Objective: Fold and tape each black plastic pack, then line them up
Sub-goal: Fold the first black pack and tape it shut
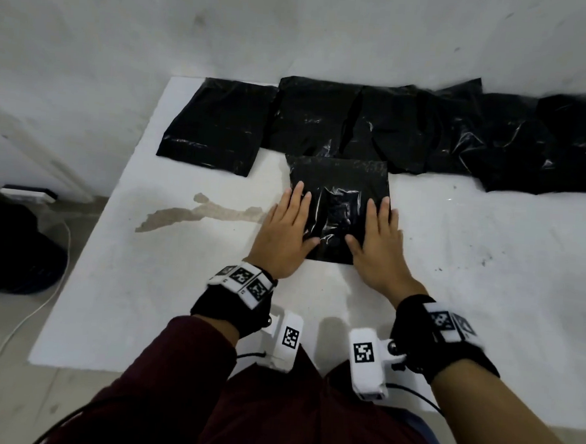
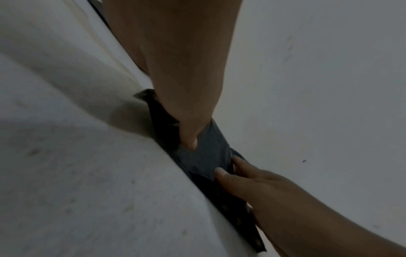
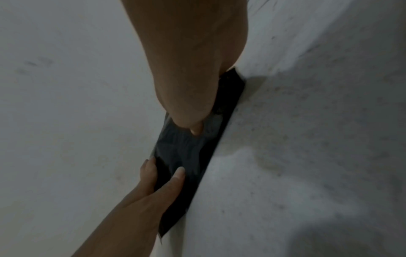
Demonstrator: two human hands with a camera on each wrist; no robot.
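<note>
A folded black plastic pack [image 1: 338,190] lies on the white table [image 1: 178,283] in front of me. My left hand [image 1: 289,228] lies flat on its left side, fingers straight, thumb on the plastic. My right hand [image 1: 376,240] presses flat on its right side in the same way. In the left wrist view the left thumb [image 2: 189,135] sits on the pack [image 2: 204,156], with the right hand [image 2: 252,182] opposite. The right wrist view shows the pack [image 3: 182,146] between my right thumb [image 3: 193,125] and the left hand [image 3: 162,184]. No tape is visible.
A row of several black packs [image 1: 393,128] lies along the table's far edge against the white wall, the leftmost [image 1: 218,124] a little apart. A brownish stain [image 1: 196,212] marks the table left of my hands. A dark bag and white cable [image 1: 20,335] lie on the floor at left.
</note>
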